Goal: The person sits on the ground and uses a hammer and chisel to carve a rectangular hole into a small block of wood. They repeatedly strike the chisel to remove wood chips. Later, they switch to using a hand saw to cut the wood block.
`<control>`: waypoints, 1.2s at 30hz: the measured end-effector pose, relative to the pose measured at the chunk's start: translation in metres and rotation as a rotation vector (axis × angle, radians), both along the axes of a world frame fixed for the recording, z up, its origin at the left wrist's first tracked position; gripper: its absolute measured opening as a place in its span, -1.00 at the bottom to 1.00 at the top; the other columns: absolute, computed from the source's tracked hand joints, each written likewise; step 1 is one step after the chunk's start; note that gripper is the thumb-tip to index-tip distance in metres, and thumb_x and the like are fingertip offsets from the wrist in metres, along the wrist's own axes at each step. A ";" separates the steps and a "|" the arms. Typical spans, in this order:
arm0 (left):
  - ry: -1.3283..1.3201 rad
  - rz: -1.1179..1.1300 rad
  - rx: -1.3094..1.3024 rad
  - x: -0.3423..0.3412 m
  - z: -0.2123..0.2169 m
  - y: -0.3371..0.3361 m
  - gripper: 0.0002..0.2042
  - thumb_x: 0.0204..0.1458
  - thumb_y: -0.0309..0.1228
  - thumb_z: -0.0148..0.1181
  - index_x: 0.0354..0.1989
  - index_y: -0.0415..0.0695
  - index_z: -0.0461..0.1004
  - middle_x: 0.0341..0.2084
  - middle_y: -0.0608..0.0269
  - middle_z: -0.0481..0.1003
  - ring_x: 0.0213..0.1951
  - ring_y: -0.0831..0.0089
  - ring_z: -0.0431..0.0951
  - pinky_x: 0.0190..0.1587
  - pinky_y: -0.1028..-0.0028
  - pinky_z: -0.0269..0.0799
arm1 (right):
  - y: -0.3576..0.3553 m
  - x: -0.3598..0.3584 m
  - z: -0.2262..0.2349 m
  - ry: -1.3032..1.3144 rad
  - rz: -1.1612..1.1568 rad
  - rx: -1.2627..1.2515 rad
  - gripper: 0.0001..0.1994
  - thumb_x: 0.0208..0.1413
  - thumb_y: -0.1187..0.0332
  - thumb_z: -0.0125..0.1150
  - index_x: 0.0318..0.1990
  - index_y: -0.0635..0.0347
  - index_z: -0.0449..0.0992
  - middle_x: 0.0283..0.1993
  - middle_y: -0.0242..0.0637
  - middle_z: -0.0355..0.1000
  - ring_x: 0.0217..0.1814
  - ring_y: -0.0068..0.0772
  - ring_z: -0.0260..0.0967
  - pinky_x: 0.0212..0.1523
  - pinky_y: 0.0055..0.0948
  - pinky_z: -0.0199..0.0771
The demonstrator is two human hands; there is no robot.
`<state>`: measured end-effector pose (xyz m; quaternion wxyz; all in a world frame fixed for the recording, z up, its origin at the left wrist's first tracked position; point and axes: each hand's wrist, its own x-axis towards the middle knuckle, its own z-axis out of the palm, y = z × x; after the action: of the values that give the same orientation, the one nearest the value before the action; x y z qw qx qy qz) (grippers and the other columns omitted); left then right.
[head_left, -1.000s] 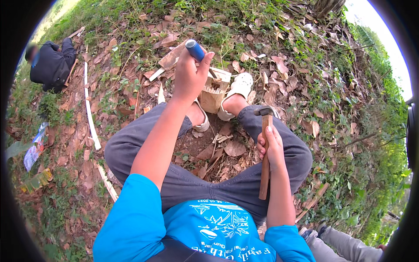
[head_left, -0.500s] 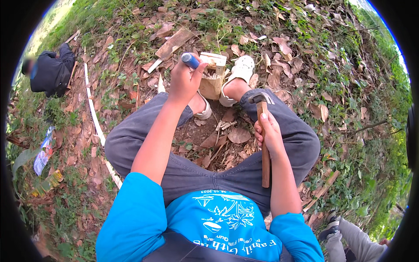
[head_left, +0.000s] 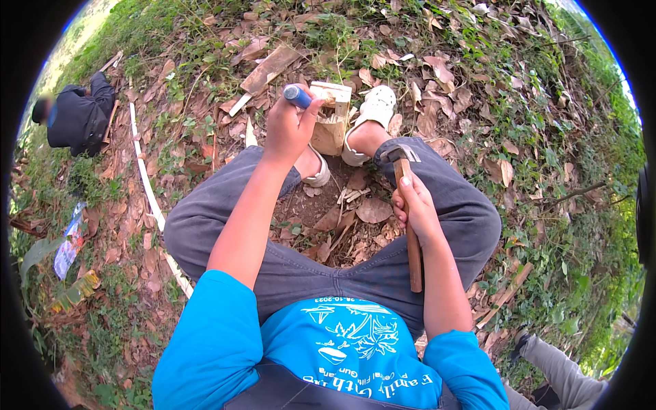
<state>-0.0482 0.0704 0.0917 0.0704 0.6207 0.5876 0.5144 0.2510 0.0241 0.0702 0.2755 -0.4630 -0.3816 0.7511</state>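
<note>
My left hand (head_left: 285, 130) is closed around the blue handle of a chisel (head_left: 296, 96), held with its butt end up. Its blade is hidden by my fist and the wood. Just beyond that hand, a pale wooden block (head_left: 329, 137) with a hollowed gap in it stands on the ground between my feet. My right hand (head_left: 418, 208) grips a claw hammer (head_left: 413, 253) partway up its wooden handle. The hammer's metal head is raised over my right shin, apart from the chisel.
White clogs (head_left: 378, 106) flank the block. A flat board (head_left: 270, 70) and wood chips (head_left: 352, 197) lie among dry leaves. A long pale strip (head_left: 145, 171) runs along the left. One person (head_left: 80, 116) sits far left; another person's leg (head_left: 560, 365) shows lower right.
The hammer head has shifted slightly left in my right hand. My left hand and the chisel stay nearly still. The other person's leg at lower right has moved.
</note>
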 end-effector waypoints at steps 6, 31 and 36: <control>-0.020 -0.058 -0.009 0.003 -0.007 0.001 -0.78 0.22 -0.30 0.31 -0.20 -0.18 0.47 -0.39 0.15 0.58 -0.34 0.27 0.63 -0.28 0.33 0.52 | 0.000 -0.007 0.007 -0.022 0.014 0.019 -0.62 0.45 0.06 -0.01 0.25 0.04 0.29 -0.49 -0.54 0.18 -0.67 -0.75 0.10 -0.71 -0.69 0.17; 0.041 -0.138 -0.077 0.011 -0.002 0.022 -0.69 0.18 -0.22 0.30 -0.09 -0.16 0.42 -0.26 -0.04 0.55 -0.19 -0.14 0.59 -0.19 0.06 0.50 | 0.034 -0.086 0.167 -0.311 0.281 0.555 -0.45 0.44 0.11 0.01 0.40 0.30 0.24 -0.12 -0.30 0.45 -0.17 -0.62 0.36 -0.13 -0.54 0.39; 0.058 -0.077 -0.067 -0.005 -0.003 0.014 -0.74 0.16 -0.32 0.31 -0.18 -0.19 0.39 -0.30 -0.05 0.53 -0.21 -0.16 0.57 -0.22 0.04 0.46 | -0.005 -0.097 0.229 0.231 0.026 0.885 -0.51 0.50 0.08 -0.16 0.27 0.36 0.21 -0.56 -0.56 0.13 -0.69 -0.77 0.03 -0.70 -0.69 0.06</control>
<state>-0.0530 0.0848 0.0892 0.0939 0.6547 0.5821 0.4730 0.1540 0.0187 0.2993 0.4781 -0.2093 -0.6383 0.5659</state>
